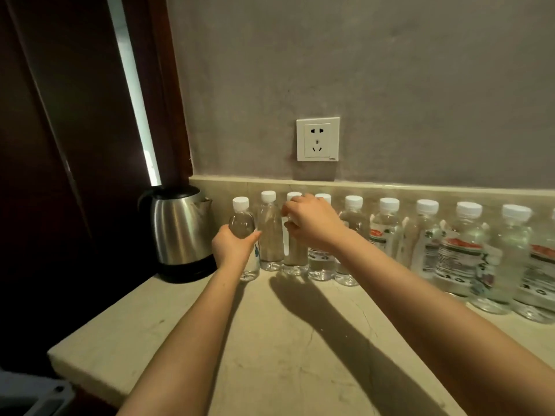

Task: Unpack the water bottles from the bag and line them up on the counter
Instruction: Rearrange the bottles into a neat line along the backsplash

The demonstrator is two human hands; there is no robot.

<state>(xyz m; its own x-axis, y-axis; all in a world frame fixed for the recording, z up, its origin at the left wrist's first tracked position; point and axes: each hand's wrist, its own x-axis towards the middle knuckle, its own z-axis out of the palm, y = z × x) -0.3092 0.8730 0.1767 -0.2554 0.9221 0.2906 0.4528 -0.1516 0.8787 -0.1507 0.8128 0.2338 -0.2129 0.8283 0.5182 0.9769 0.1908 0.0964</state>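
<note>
Pale beige stone bench (270, 340), grey plaster wall behind.

Row of clear plastic water bottles with white caps (389, 229): all upright along the back of the bench, against the low stone upstand. The row runs from near the left end out past the right edge of view. The bottles stand close together, several touching. Those toward the right carry red-and-white printed labels.

Left hand (232, 246): fingers and thumb wrapped round the body of the leftmost bottle (241, 225). That bottle is upright and stands slightly forward of its neighbours. Its base is at bench level; cannot tell whether it bears on the surface.

Right hand (309, 223): reaches in over the row, fingers curled round the upper part of the third bottle from the left (295, 261). The white cap shows just above the knuckles and the lower body below the wrist.

Brushed stainless steel electric kettle on a black base (180, 232): at the left end of the bench, just beside the leftmost bottle.

White wall socket (317, 139): on the wall above the row.

Dark wooden panel (60, 115): to the left of the bench.
</note>
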